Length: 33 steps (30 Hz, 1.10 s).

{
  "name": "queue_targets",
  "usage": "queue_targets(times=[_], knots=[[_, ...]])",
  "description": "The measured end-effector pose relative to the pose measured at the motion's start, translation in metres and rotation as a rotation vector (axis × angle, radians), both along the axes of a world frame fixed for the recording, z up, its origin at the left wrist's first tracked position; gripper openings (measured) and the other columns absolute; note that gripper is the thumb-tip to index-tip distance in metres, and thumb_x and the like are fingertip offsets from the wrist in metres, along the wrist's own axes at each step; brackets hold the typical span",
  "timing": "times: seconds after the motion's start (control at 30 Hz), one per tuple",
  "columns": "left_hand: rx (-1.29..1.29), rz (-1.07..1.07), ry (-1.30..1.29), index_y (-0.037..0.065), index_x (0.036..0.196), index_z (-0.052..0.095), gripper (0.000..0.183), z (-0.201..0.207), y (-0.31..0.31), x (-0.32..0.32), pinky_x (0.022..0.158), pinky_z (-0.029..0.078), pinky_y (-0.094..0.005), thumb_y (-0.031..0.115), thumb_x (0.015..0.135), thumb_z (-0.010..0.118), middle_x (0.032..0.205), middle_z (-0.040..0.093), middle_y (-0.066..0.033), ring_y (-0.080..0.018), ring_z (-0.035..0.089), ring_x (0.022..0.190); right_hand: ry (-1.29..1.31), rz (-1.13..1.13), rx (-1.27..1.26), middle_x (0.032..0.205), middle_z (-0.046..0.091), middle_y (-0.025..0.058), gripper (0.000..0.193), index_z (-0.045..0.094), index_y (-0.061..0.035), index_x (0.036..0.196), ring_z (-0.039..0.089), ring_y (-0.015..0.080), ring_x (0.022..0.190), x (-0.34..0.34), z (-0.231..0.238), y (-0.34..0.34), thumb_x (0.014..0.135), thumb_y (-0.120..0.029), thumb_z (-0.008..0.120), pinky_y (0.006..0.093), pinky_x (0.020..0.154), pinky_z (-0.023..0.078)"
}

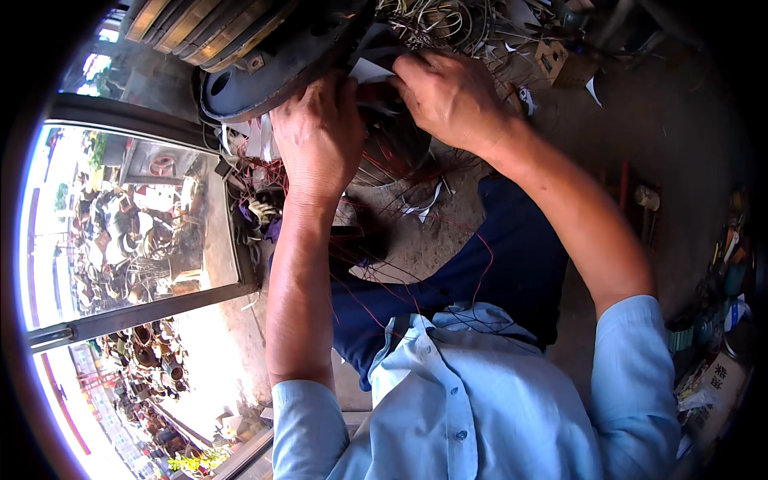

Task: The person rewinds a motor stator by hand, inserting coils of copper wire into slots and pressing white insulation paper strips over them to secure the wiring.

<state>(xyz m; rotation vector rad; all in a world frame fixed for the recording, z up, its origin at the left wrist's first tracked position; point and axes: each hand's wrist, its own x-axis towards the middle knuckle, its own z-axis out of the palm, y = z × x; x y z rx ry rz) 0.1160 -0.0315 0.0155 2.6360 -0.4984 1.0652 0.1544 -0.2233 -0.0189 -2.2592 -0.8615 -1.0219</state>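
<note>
My right hand (452, 96) pinches the edge of a stiff white paper slip (370, 71) between thumb and fingers. Left of the slip, my left hand (318, 132) reaches up against a dark, rounded metal housing (280, 80); its fingertips are hidden, so what it grips is unclear. Below both hands sits a cylindrical body wound about with thin red wires (392, 164), partly covered by my hands. Loose strands of this wire trail down over my dark blue trousers (512, 264).
Yellow and black banded parts (212, 28) stand at the upper left. A tangle of pale wire (436, 24) lies at the far side, near a brown block (554, 62). A metal-framed glass pane (152, 216) is on the left. A hammer-like tool (646, 198) lies at right.
</note>
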Motion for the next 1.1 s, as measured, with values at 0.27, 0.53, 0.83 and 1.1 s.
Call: queue_targets(times=[0.27, 0.53, 0.83, 1.1], knots=[[0.021, -0.053, -0.120, 0.006, 0.096, 0.068, 0.008, -0.003, -0.004, 0.006, 0.078, 0.049, -0.0497, 0.012, 0.091, 0.068, 0.087, 0.068, -0.0162, -0.0396, 0.065, 0.084, -0.044, 0.040, 0.091, 0.083, 0.066, 0.0110, 0.013, 0.061, -0.0070, 0.088, 0.070, 0.0328, 0.073, -0.004, -0.008, 0.006, 0.077, -0.002, 0.067, 0.0443, 0.062, 0.056], [0.088, -0.117, -0.070, 0.007, 0.097, 0.069, 0.009, 0.002, 0.000, 0.004, 0.074, 0.052, -0.0490, 0.013, 0.090, 0.071, 0.086, 0.070, -0.0158, -0.0389, 0.068, 0.083, 0.100, 0.034, 0.087, 0.082, 0.065, 0.0178, 0.013, 0.059, -0.0036, 0.090, 0.066, 0.0410, 0.077, -0.008, -0.016, 0.004, 0.085, -0.002, 0.071, 0.0500, 0.066, 0.053], [0.206, -0.065, -0.174, 0.010, 0.095, 0.067, 0.008, 0.003, 0.003, 0.007, 0.069, 0.055, -0.0475, 0.018, 0.093, 0.067, 0.081, 0.068, -0.0147, -0.0358, 0.070, 0.075, 0.096, -0.050, -0.021, 0.078, 0.066, 0.0175, 0.008, 0.062, -0.0050, 0.089, 0.068, 0.0389, 0.075, -0.009, -0.007, 0.006, 0.085, -0.006, 0.069, 0.0485, 0.065, 0.055], [0.186, -0.071, -0.025, 0.007, 0.097, 0.066, 0.013, 0.010, 0.007, 0.003, 0.075, 0.054, -0.0510, 0.020, 0.096, 0.063, 0.085, 0.068, -0.0181, -0.0397, 0.068, 0.083, -0.003, -0.094, -0.012, 0.074, 0.066, 0.0114, 0.008, 0.064, -0.0082, 0.088, 0.070, 0.0320, 0.069, -0.011, -0.006, 0.010, 0.086, -0.012, 0.070, 0.0455, 0.060, 0.056]])
